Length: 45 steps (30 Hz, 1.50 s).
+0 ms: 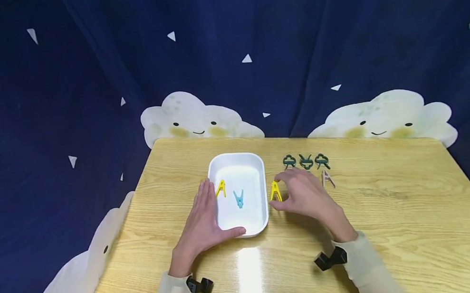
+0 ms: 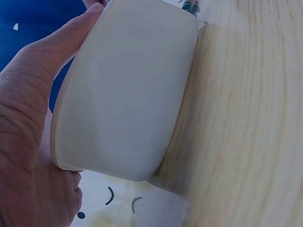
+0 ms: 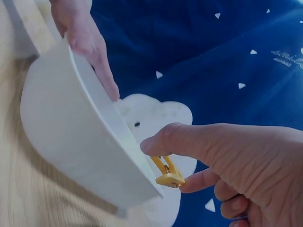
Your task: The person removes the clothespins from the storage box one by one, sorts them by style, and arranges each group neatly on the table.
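Observation:
A white tray stands on the table, with a yellow clothespin and a light blue clothespin lying inside. Along its left rim rests my left hand, fingers straight and thumb stretched over the near edge. Just outside the right rim, my right hand pinches another yellow clothespin between thumb and forefinger. In the right wrist view that clothespin appears beside the tray's rim, raised off the table. The left wrist view has mostly the tray's outer wall.
Beyond my right hand are three dark green clips in a row. A pale pink clothespin lies right of the hand, which may hide more. The wooden table ends at a dark blue curtain with clouds.

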{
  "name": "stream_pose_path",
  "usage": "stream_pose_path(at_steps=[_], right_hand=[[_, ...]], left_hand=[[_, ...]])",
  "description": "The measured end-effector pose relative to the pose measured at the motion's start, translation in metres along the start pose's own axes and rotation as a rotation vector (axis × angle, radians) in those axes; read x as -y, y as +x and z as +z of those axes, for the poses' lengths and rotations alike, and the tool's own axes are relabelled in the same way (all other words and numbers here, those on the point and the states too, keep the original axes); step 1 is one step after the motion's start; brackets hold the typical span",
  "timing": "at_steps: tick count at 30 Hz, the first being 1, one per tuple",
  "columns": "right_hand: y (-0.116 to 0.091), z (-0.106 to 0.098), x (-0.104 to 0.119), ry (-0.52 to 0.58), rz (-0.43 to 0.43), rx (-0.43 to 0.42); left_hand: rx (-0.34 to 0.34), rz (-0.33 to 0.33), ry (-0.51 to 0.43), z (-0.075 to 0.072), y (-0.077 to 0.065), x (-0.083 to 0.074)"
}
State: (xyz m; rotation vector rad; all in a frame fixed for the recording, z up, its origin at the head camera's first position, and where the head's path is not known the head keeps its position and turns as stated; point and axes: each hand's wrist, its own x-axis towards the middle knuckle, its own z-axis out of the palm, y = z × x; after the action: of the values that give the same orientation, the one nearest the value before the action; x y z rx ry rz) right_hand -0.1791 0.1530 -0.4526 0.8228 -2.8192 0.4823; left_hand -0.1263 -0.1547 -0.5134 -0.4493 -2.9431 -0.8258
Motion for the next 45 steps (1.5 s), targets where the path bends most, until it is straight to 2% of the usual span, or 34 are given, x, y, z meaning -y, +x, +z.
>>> stream_pose_path(at_steps=[8,13,20,26,33,45], right_hand=[[-0.023,0.002,-0.032,-0.061,0.085,0.025],[-0.03,0.008,-0.042,-0.067,0.071,0.026],[-0.032,0.02,-0.047,-0.061,0.055,0.036],[-0.032,0.031,-0.051,-0.048,0.074,0.1],[-0.032,0.033,-0.055,-0.047,0.073,0.157],[-0.034,0.036,-0.056,-0.074,0.073,0.157]], left_hand=[[-0.017,0.022,0.013,0.0,0.001,-0.001],[0.007,-0.001,0.016,0.001,0.001,0.0],[0.011,0.002,0.023,0.002,0.001,0.001],[0.022,-0.004,0.015,0.001,0.0,-0.001],[0.004,0.001,0.013,0.0,0.0,-0.001],[-0.005,0.02,0.017,0.001,0.0,-0.001]])
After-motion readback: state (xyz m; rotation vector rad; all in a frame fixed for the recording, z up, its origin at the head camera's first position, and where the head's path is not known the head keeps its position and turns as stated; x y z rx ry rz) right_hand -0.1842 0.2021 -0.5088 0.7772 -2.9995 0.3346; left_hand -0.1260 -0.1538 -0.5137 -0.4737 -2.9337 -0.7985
